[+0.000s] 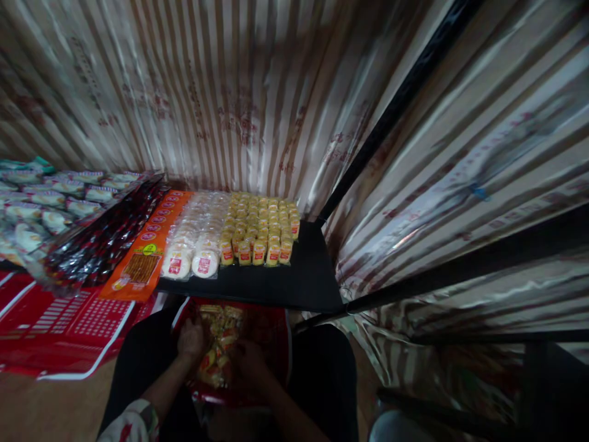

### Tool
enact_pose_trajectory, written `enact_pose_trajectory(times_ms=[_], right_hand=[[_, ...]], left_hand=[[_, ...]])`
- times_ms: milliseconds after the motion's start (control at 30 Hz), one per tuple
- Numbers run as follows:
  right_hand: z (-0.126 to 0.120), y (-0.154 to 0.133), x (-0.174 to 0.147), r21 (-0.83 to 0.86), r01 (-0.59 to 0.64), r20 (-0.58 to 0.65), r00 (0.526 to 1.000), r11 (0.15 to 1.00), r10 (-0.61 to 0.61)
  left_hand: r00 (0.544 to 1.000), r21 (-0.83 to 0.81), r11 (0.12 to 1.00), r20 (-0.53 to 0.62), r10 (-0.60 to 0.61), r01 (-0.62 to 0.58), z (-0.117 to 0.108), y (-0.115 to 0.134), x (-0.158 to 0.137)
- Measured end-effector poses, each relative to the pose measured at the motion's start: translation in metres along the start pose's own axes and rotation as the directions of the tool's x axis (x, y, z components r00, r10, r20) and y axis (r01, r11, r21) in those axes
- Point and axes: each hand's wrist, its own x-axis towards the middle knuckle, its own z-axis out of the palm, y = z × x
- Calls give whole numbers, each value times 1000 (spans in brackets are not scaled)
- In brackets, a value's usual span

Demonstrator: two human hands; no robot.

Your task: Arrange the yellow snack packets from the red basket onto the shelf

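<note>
A red basket [264, 325] with a white rim sits between my knees, in shadow. Inside it lies a heap of small yellow and orange wrapped snacks [218, 337] in shiny clear film. My left hand [192, 339] is at the left side of the heap, its fingers bent and dim. Across from it, my right hand [251, 361] reaches in from the right, against the snacks. Darkness and blur hide the fingertips of both hands, so I cannot tell whether either one grips a packet.
On a black table [294, 270] ahead stand rows of yellow snack packs [260, 230], round white wrapped crackers [197, 239], an orange snack bag [142, 264] and dark shiny packets [115, 230]. Red baskets [69, 325] stand at left. Striped sheeting [221, 92] and dark poles [391, 132] enclose the spot.
</note>
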Motion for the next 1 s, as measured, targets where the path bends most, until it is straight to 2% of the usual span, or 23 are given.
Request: enact_pose_trajectory(times_ms=[100,167,267,333,400,500,633,733,867,1000], right_hand=[[-3,4,-6,-25,-29,-44,999,999,28],[-7,3,-8,-39,-18,-63,998,999,15],[-18,-2,-11,-28,59,-86,994,998,-61],[-27,-5,-13,3,125,-135,983,992,-124],[-34,-8,-14,66,187,-198,965,980,-171],[-45,-11,-18,206,248,-241,950,947,-197],[-66,-15,-28,270,299,-277,934,915,-223],[-89,-16,-38,303,328,-312,921,895,-231],[-123,-12,-42,439,388,-375,899,810,-227],[-159,-3,-28,402,368,-519,846,839,-122]], left_hand=[[1000,14,1000,-8,-8,8,-3,-1,-6],[992,58,998,-122,30,-23,-6,2,-13],[931,123,990,-348,110,-70,-15,12,-25],[906,72,991,-401,134,-115,-21,22,-34],[895,-71,978,-419,150,-197,-27,34,-44],[894,-351,883,-422,149,-313,-36,56,-58],[919,-611,707,-365,147,-356,-46,87,-67],[914,-679,616,-350,207,-399,-54,109,-66],[878,-720,506,-359,315,-476,-72,139,-64],[843,-748,412,-373,387,-520,-91,176,-56]])
